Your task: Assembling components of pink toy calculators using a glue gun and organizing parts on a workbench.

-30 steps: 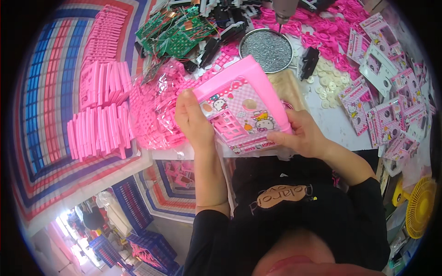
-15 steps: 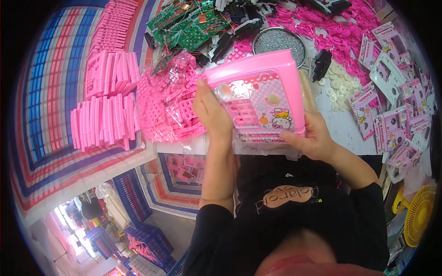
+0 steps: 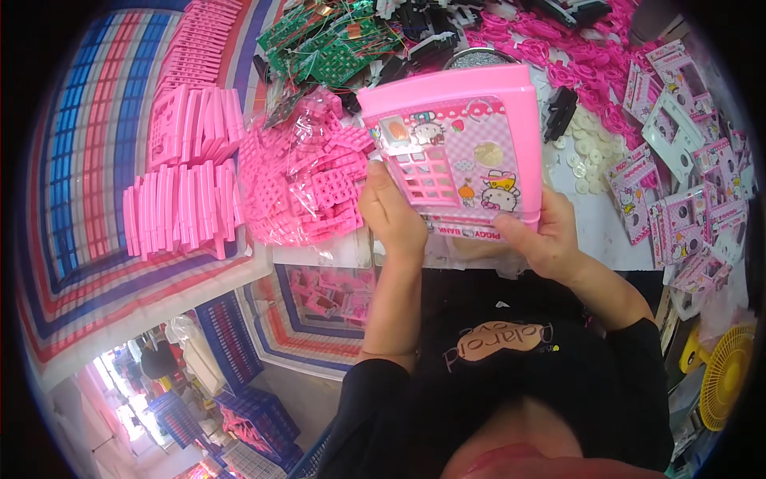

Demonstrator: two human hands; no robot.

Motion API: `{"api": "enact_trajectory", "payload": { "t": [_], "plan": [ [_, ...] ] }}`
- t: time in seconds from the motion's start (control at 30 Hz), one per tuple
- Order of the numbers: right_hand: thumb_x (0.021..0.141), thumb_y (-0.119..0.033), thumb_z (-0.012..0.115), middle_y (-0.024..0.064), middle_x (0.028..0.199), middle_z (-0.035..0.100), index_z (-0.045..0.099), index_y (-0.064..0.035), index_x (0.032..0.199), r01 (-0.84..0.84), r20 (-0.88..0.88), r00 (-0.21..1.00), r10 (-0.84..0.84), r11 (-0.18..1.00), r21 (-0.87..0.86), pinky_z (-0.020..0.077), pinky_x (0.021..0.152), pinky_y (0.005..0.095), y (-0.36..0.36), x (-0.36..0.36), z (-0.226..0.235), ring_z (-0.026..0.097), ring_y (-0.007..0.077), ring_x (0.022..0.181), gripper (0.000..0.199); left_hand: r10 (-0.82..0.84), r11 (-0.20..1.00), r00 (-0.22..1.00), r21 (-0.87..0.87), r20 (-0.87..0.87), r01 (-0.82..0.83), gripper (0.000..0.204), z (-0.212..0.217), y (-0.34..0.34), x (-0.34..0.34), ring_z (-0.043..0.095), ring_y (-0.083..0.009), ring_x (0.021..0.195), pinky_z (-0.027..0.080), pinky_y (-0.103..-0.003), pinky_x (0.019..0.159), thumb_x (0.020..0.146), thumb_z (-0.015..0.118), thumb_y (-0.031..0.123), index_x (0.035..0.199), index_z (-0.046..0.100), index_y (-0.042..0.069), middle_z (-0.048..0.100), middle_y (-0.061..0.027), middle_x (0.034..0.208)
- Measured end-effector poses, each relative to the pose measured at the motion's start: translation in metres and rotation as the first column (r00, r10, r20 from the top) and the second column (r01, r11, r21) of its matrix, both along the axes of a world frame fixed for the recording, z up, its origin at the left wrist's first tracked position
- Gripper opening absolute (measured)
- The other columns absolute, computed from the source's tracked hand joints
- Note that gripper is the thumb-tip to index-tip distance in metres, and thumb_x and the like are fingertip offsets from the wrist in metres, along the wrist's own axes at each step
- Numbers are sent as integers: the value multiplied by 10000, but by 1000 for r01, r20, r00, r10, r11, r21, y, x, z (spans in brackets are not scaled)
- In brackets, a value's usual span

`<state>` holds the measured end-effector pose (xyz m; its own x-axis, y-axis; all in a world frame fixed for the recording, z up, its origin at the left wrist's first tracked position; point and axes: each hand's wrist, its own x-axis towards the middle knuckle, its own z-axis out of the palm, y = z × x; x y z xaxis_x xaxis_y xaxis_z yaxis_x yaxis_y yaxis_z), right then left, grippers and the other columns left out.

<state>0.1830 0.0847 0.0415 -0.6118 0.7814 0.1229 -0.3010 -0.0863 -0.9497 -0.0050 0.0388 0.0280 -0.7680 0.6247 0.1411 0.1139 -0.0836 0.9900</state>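
I have the pink toy box (image 3: 459,152) up in the middle of the frame, its picture face turned toward me. My left hand (image 3: 392,214) is closed on its lower left corner, thumb lying over the grid of small windows; my right hand (image 3: 550,238) is curled round the lower right edge, fingers behind and thumb in front. Both grip it firmly, clear of the table.

To handle it well, I judge it best to keep it level and squeeze along the edges only, since the printed face looks thin and the little window grid could flex under my thumb.

Just left of the box lies a clear bag of pink grid pieces (image 3: 307,180), nearly touching my left hand. Rows of flat pink panels (image 3: 179,172) stand in the upper left on the striped cloth (image 3: 88,120). Green circuit boards (image 3: 331,40) sit at the top, white buttons (image 3: 586,152) to the right, and printed cards (image 3: 686,136) along the right edge. The crowded table leaves little bare room beneath.
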Motion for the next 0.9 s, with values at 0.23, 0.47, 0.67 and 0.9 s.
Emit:
{"api": "enact_trajectory", "payload": {
  "t": [0.23, 0.47, 0.67, 0.9],
  "plan": [
    [970, -89, 670, 100, 1224, 688, 567, 62, 1335, -18, 48, 999, 20, 999, -40, 525, 929, 299, 17, 16, -13, 646, 134, 1064, 408, -176, 982, 962, -27, 210, 186, 545, 17, 19, -11, 478, -30, 670, 377, -243, 579, 1120, 366, 393, 783, 601, 35, 570, 38, 704],
    [964, -105, 684, 88, 1219, 689, 556, 59, 1356, -32, 52, 998, 41, 987, -155, 521, 943, 309, 21, 18, -4, 642, 136, 1064, 444, -212, 975, 973, 91, 95, 204, 471, 38, 50, -8, 516, -48, 710, 429, -241, 635, 1112, 435, 341, 887, 660, -7, 604, 32, 759],
    [953, -127, 710, 71, 1164, 707, 588, 23, 1344, -167, 357, 928, 102, 973, 157, 524, 920, 301, 59, 35, 5, 641, 119, 1037, 436, -280, 937, 948, 173, -154, 305, 340, 25, 39, -31, 556, -76, 761, 454, -235, 691, 1082, 477, 228, 885, 630, -3, 630, 3, 804],
    [957, -144, 709, 50, 1147, 705, 622, -21, 1302, -99, 62, 992, 110, 981, -170, 543, 870, 279, 79, 37, -14, 658, 103, 985, 376, -699, 708, 710, -226, -87, 669, 122, 1, -9, -31, 633, -157, 816, 492, -322, 723, 909, 716, 124, 952, 647, 32, 668, -57, 938]
  ]
}}
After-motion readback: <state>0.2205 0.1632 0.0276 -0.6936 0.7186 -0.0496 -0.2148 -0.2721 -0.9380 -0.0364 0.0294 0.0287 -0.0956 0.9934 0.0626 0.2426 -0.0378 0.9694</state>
